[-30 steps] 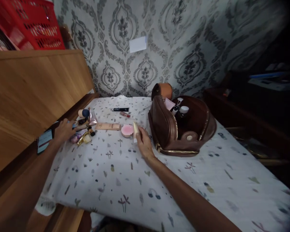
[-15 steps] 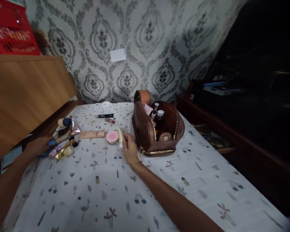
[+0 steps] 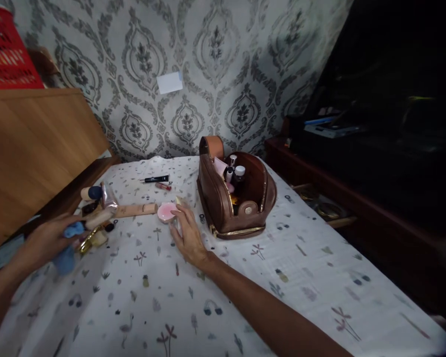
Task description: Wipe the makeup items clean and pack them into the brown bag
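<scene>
My left hand point(image 3: 46, 240) is closed on a soft blue cloth point(image 3: 64, 260) at the left, beside a pile of cosmetics. My right hand point(image 3: 189, 239) reaches over the bed with fingers apart, their tips at the right edge of a round pink compact point(image 3: 166, 211). A pale cream tube point(image 3: 182, 201) lies partly hidden behind those fingers. Left of the compact is a long beige tube point(image 3: 136, 210). An unzipped brown leather makeup bag point(image 3: 216, 196) stands right of my right hand, holding a white-capped bottle point(image 3: 239, 172) and other items.
Near my left hand lie a silvery pink tube point(image 3: 108, 196), a navy-capped bottle point(image 3: 92, 193) and a gold item point(image 3: 89, 240). A black tube point(image 3: 156, 179) and a small red tube point(image 3: 163, 186) lie farther back. A wooden panel point(image 3: 40, 148) borders the left side.
My right hand has shifted from the cream tube to the compact. My left hand has drawn the blue cloth out and toward me. The view has turned slightly right.
</scene>
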The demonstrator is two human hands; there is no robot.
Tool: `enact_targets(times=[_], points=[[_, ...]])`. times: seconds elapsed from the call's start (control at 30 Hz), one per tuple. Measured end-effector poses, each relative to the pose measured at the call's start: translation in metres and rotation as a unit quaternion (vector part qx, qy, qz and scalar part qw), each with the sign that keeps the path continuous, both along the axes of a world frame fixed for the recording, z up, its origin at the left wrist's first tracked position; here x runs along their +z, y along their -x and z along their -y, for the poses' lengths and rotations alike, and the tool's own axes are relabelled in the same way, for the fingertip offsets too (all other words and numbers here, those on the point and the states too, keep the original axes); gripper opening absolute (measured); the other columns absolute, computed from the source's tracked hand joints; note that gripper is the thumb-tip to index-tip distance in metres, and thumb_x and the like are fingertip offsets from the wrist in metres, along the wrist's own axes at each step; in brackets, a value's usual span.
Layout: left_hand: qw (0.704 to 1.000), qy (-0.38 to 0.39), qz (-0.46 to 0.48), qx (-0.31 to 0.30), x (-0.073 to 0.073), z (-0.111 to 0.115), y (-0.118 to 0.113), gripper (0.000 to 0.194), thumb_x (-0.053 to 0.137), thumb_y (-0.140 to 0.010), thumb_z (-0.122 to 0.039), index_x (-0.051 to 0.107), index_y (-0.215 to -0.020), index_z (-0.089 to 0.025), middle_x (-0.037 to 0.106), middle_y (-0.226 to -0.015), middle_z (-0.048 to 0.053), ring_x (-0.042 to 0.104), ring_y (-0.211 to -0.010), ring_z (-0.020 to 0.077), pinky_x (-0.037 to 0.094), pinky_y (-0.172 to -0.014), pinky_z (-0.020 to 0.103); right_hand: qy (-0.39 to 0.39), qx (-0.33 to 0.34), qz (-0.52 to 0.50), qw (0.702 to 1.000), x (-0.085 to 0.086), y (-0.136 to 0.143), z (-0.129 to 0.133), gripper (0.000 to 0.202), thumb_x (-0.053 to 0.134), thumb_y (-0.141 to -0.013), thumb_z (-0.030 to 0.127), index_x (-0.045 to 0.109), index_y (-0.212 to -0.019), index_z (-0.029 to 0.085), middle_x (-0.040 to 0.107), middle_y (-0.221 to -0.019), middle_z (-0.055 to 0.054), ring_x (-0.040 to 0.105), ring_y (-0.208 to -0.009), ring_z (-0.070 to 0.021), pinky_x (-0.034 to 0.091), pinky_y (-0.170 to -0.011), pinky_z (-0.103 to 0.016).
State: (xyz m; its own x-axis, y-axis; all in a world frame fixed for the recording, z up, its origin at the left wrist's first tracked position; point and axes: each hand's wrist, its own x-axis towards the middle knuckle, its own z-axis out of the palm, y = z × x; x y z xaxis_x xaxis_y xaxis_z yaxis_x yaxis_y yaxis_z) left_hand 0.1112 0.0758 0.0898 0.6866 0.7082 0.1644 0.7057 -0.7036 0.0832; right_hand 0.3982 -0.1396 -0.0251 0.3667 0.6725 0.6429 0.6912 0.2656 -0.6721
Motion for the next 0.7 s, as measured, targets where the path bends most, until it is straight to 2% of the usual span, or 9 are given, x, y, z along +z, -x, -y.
enact_targets(times=[0.03,0.1,0.2,0.27,0.37,0.47,0.53,0.63,0.7], points=[[1.0,0.01,-0.005,-0.027,-0.002,0.015,-0.013,0.033,0.049,-0.073,-0.048,0.067,-0.097,-0.036,0.07,-0.108,-0.006,0.064,-0.101,0.0299,0.05,-0.084,0.038,0.005,0.022,0.029,0.999,0.002,0.003,0.002,0.041,0.05,-0.095,0.026,0.049,-0.135,0.021,0.047,-0.141,-0.016,0.042,-0.134,-0.0284,0.038,-0.113,-0.051],[0.997,0.013,-0.048,-0.066,-0.004,0.046,-0.04,0.035,0.052,-0.074,-0.039,0.067,-0.105,-0.036,0.067,-0.121,-0.002,0.065,-0.104,0.0313,0.051,-0.075,0.034,0.019,0.063,0.086,0.994,0.006,0.009,0.007,0.055,0.057,-0.092,0.031,0.041,-0.143,0.02,0.042,-0.147,-0.019,0.036,-0.14,-0.031,0.034,-0.114,-0.055],[0.978,-0.005,-0.128,-0.162,-0.002,0.092,-0.075,0.037,0.052,-0.074,-0.017,0.068,-0.105,-0.031,0.067,-0.113,0.005,0.067,-0.088,0.027,0.049,-0.066,0.03,0.04,0.11,0.145,0.983,0.009,0.021,0.012,0.067,0.063,-0.089,0.036,0.036,-0.148,0.017,0.041,-0.15,-0.021,0.032,-0.143,-0.0333,0.03,-0.115,-0.058],[0.966,-0.017,-0.135,-0.222,0.002,0.113,-0.091,0.043,0.049,-0.076,-0.009,0.067,-0.11,-0.03,0.066,-0.109,0.005,0.066,-0.084,0.0235,0.05,-0.068,0.029,0.063,0.145,0.138,0.978,0.01,0.027,0.015,0.062,0.059,-0.091,0.033,0.037,-0.147,0.017,0.05,-0.143,-0.02,0.042,-0.136,-0.0318,0.037,-0.112,-0.053],[0.956,0.011,-0.113,-0.269,0.011,0.127,-0.104,0.044,0.047,-0.083,-0.008,0.066,-0.114,-0.032,0.064,-0.107,0.003,0.066,-0.085,0.0205,0.05,-0.071,0.028,0.105,0.189,0.04,0.976,0.009,0.031,0.017,0.05,0.056,-0.093,0.032,0.046,-0.14,0.019,0.064,-0.124,-0.014,0.062,-0.111,-0.0278,0.051,-0.095,-0.044],[0.967,0.047,0.017,-0.25,0.015,0.124,-0.108,0.033,0.048,-0.089,-0.017,0.065,-0.113,-0.032,0.064,-0.11,0.002,0.064,-0.096,0.0214,0.051,-0.081,0.031,0.126,0.197,-0.156,0.96,0.009,0.031,0.017,0.038,0.059,-0.089,0.037,0.057,-0.122,0.019,0.069,-0.101,-0.008,0.066,-0.086,-0.0226,0.054,-0.078,-0.037],[0.967,0.059,0.156,-0.191,0.011,0.122,-0.112,0.027,0.052,-0.092,-0.028,0.062,-0.117,-0.028,0.065,-0.114,0.003,0.062,-0.105,0.0239,0.05,-0.092,0.037,0.137,0.216,-0.322,0.912,0.01,0.032,0.018,0.032,0.062,-0.086,0.043,0.06,-0.108,0.02,0.067,-0.085,-0.003,0.064,-0.071,-0.0178,0.052,-0.066,-0.03],[0.939,0.091,0.319,-0.09,-0.007,0.128,-0.12,0.033,0.053,-0.094,-0.04,0.055,-0.123,-0.025,0.064,-0.117,0.007,0.062,-0.108,0.0251,0.049,-0.098,0.042,0.145,0.249,-0.52,0.804,0.012,0.035,0.019,0.031,0.066,-0.081,0.049,0.059,-0.093,0.021,0.065,-0.075,0.001,0.062,-0.061,-0.0139,0.047,-0.054,-0.024],[0.92,0.119,0.36,-0.096,-0.028,0.137,-0.128,0.038,0.046,-0.096,-0.04,0.047,-0.132,-0.027,0.06,-0.125,0.009,0.06,-0.115,0.0248,0.048,-0.102,0.043,0.144,0.247,-0.581,0.762,0.011,0.038,0.019,0.029,0.065,-0.081,0.049,0.059,-0.089,0.021,0.067,-0.074,0.0,0.064,-0.063,-0.0152,0.048,-0.055,-0.024]])
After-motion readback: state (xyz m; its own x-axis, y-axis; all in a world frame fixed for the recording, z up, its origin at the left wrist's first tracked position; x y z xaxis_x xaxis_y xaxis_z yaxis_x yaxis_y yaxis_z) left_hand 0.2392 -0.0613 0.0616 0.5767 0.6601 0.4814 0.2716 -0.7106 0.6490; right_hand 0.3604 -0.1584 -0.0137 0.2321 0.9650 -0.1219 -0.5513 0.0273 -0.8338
